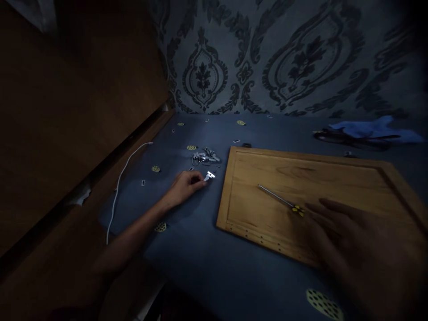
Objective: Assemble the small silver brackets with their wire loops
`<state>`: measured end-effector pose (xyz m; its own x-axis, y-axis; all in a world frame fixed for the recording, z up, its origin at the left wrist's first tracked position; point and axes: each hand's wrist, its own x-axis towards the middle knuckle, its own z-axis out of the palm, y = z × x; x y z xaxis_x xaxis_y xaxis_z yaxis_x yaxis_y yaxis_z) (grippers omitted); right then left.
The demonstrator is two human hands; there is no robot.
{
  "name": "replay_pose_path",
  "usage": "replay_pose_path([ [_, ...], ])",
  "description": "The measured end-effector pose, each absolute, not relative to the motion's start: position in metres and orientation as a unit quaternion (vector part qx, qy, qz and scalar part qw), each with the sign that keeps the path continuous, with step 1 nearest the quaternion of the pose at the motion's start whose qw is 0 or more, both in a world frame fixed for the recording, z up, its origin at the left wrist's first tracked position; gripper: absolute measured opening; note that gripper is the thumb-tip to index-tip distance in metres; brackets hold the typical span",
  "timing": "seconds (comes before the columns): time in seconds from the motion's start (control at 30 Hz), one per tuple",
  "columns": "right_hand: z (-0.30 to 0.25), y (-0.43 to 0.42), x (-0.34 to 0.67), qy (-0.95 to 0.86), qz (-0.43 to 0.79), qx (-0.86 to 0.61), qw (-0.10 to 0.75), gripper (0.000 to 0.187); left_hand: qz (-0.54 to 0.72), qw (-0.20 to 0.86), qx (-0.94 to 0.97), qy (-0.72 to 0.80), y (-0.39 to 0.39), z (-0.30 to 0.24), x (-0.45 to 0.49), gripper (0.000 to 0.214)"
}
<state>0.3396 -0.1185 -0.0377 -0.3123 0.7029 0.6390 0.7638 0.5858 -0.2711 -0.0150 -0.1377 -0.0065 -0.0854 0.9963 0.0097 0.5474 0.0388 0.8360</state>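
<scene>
My left hand point(186, 184) reaches across the blue cloth-covered surface point(207, 263) and pinches a small shiny metal fitting point(210, 175), just below a heap of similar metal parts point(204, 156). My right hand point(347, 236) lies flat with fingers spread on a wooden cabinet door panel point(301, 178), holding nothing. Its fingertips are beside the yellow-and-black handle of a screwdriver point(284, 203), which rests diagonally on the panel.
A white cable point(123, 178) runs along the left edge by a wooden furniture side point(67, 116). Blue cloth with a dark tool point(364, 133) lies at back right. Small parts and yellow dotted patches are scattered on the cover. Patterned wallpaper stands behind.
</scene>
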Motion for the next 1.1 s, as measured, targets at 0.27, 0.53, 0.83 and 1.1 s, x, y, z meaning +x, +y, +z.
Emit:
replay_pose_path([
  [0.27, -0.006, -0.138, 0.234, -0.769, 0.386, -0.348, 0.372, 0.024, 0.432, 0.385, 0.586, 0.567, -0.148, -0.007, 0.006, 0.028],
  [0.53, -0.018, -0.126, 0.191, -0.647, 0.534, -0.373, 0.397, 0.048, 0.445, 0.285, 0.642, 0.556, -0.162, 0.0, 0.013, 0.014],
  [0.83, -0.019, -0.13, 0.19, -0.593, 0.549, -0.409, 0.424, 0.044, 0.418, 0.158, 0.751, 0.486, -0.168, -0.009, 0.016, 0.011],
  [1.1, -0.026, -0.124, 0.196, -0.607, 0.534, -0.423, 0.408, 0.05, 0.308, 0.044, 0.779, 0.545, -0.152, -0.014, 0.003, 0.022],
])
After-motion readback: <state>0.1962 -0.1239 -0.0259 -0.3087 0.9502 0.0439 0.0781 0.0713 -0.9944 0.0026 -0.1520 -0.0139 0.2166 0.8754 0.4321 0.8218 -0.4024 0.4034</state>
